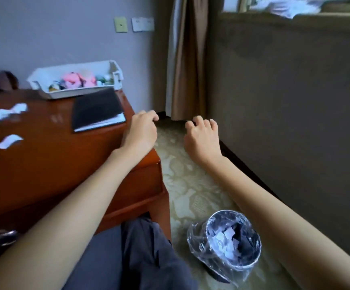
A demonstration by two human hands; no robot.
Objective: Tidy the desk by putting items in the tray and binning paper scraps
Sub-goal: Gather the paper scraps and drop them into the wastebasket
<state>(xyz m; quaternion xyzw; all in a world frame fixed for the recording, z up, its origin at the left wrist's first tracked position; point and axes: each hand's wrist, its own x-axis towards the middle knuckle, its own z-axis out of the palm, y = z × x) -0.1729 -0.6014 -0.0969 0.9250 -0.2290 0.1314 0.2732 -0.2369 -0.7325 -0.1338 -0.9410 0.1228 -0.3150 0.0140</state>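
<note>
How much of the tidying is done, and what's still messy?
Done: the white plastic tray holds colourful small items, and the plastic-lined round bin has white scraps inside. In hand: nothing; the left hand and right hand look empty. Left: white paper scraps and a black notebook on the reddish wooden desk.

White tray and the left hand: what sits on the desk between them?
In the head view, a black notebook lies between the white tray and the left hand, touching neither hand; the rest is bare wooden desk.

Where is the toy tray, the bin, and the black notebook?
Tray (44, 79), head view, left rim.
Bin (257, 251), head view, plastic-lined right rim.
Black notebook (96, 108), head view, cover middle.
</note>
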